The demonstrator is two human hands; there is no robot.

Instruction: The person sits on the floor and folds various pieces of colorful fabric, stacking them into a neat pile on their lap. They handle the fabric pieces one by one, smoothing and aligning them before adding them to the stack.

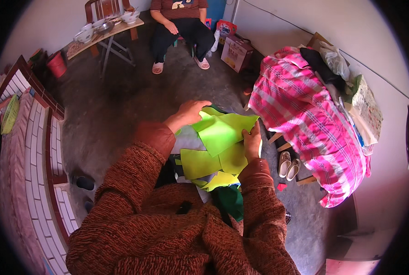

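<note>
In front of my lap, a bright lime-green cloth piece [226,132] is stretched between my hands. My left hand [190,113] grips its far left edge, fingers bent over the top. At its right edge, my right hand [251,141] pinches the cloth with the thumb on top. Beneath it spread more yellow-green cloth pieces [200,164], overlapping one another. A grey piece [188,141] shows beside my left wrist. Dark green cloth [229,201] hangs close to my right forearm. What lies under the pile is hidden.
A pink checked cloth [300,105] covers a wooden-legged piece of furniture on the right, with pale shoes [289,166] beside it. Ahead sits another person [179,27] near a carton [237,52]. Bowls stand on a folding table [108,34]. A white-tiled low wall [38,169] runs along the left.
</note>
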